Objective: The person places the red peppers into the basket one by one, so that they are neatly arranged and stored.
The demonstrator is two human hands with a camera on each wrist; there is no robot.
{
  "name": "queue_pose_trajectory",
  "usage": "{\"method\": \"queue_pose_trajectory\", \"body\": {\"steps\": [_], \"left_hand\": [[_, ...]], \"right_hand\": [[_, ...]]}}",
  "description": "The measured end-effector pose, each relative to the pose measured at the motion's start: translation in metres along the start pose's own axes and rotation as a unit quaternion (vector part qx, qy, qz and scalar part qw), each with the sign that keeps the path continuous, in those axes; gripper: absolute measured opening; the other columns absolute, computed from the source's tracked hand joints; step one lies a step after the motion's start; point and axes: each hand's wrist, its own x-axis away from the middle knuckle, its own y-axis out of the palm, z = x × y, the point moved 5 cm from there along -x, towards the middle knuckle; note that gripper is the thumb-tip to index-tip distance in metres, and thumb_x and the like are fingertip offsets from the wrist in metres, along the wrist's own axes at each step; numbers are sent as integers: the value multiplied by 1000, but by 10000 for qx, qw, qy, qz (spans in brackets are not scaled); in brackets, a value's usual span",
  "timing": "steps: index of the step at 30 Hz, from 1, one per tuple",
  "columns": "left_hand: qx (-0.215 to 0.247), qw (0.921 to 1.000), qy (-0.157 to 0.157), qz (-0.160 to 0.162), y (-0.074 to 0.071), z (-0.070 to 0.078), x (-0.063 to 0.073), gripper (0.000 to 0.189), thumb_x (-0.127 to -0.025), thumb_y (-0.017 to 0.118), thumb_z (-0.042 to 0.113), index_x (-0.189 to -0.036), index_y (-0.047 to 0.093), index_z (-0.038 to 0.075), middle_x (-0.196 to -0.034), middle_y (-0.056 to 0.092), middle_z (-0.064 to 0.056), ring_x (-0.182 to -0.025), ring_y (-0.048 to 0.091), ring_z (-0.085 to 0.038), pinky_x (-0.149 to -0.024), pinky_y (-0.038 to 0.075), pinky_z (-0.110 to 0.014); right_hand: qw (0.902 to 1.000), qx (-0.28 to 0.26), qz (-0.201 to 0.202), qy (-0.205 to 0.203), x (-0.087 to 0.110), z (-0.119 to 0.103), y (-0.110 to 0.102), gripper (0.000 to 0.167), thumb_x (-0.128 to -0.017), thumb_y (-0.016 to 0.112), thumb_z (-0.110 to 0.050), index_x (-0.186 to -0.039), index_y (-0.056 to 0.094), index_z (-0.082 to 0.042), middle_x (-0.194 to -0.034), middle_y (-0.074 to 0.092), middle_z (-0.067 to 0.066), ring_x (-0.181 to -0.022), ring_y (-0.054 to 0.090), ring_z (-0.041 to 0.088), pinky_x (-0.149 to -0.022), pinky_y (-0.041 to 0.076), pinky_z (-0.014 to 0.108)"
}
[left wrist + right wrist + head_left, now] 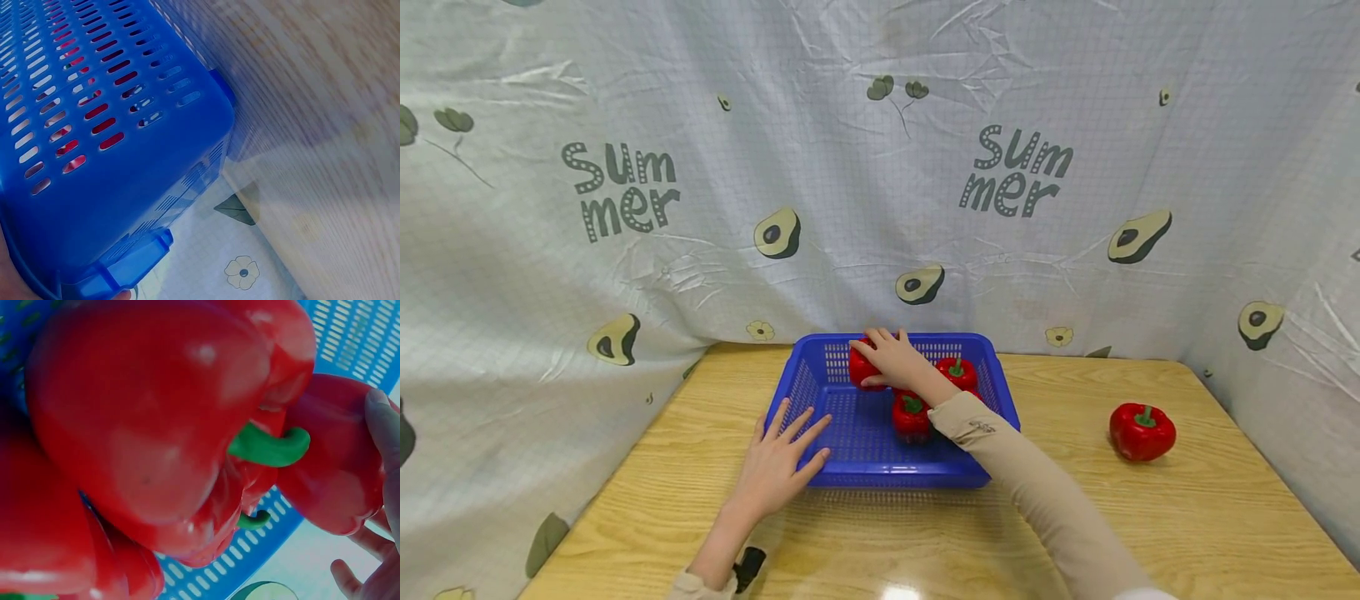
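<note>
In the head view, my right hand [897, 364] grips a red bell pepper [857, 368] inside the blue basket [895, 477], at its back left. The right wrist view shows my thumb [386, 434] pressed on that held pepper [334, 469], with more red bell peppers [144, 419] close by. Beside the right forearm lie a bell pepper with a green stem [912, 421] and another [953, 372] behind it. My left hand [775, 467] has its fingers spread at the basket's left front corner. Only a sliver of that hand shows in the left wrist view, by the rim.
One more red bell pepper [1142, 433] sits on the wooden table [1060, 517], to the right of the basket. A printed cloth [850, 167] hangs behind the table and along both sides. The right forearm crosses over the basket's right front part.
</note>
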Motion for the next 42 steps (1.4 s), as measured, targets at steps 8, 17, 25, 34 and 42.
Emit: {"method": "queue_pose_trajectory", "body": {"steps": [8, 17, 25, 34, 42], "left_hand": [[33, 10000, -24, 7, 0, 0, 0, 46, -86, 49, 45, -129, 48, 28, -133, 48, -8, -134, 23, -38, -104, 17, -62], [14, 9999, 31, 164, -1, 0, 0, 45, -86, 52, 43, -128, 50, 28, -132, 50, -8, -133, 26, -38, -102, 21, -62], [-49, 10000, 19, 84, -1, 0, 1, 46, -86, 49, 45, -128, 49, 28, -133, 49, -7, -133, 25, -38, -102, 21, -62], [-6, 9999, 8, 103, -1, -1, 2, 46, -86, 48, 46, -129, 49, 28, -133, 49, -7, -133, 25, -38, -102, 20, -62], [29, 9999, 9, 122, 0, 0, 1, 45, -86, 50, 44, -129, 49, 28, -133, 49, -7, -133, 25, -39, -103, 19, -62]], "right_hand": [[9991, 362, -217, 38, -6, -6, 3, 66, -80, 58, -47, -135, 38, -16, -126, 46, 11, -117, 43, 26, -97, 36, 52], [9956, 434, -733, 383, -9, -1, 14, 66, -83, 57, -43, -139, 32, -18, -133, 43, 8, -123, 41, 25, -101, 31, 54], [9944, 293, -909, 460, -9, -2, 21, 65, -84, 56, -42, -139, 31, -20, -134, 44, 7, -124, 40, 25, -103, 28, 57], [9940, 599, -833, 389, -8, -6, 25, 65, -84, 56, -43, -139, 31, -21, -134, 43, 6, -123, 41, 24, -102, 30, 55], [9924, 570, -979, 474, -4, -7, 27, 64, -85, 55, -42, -140, 28, -24, -139, 39, 4, -127, 38, 23, -104, 28, 54]]}}
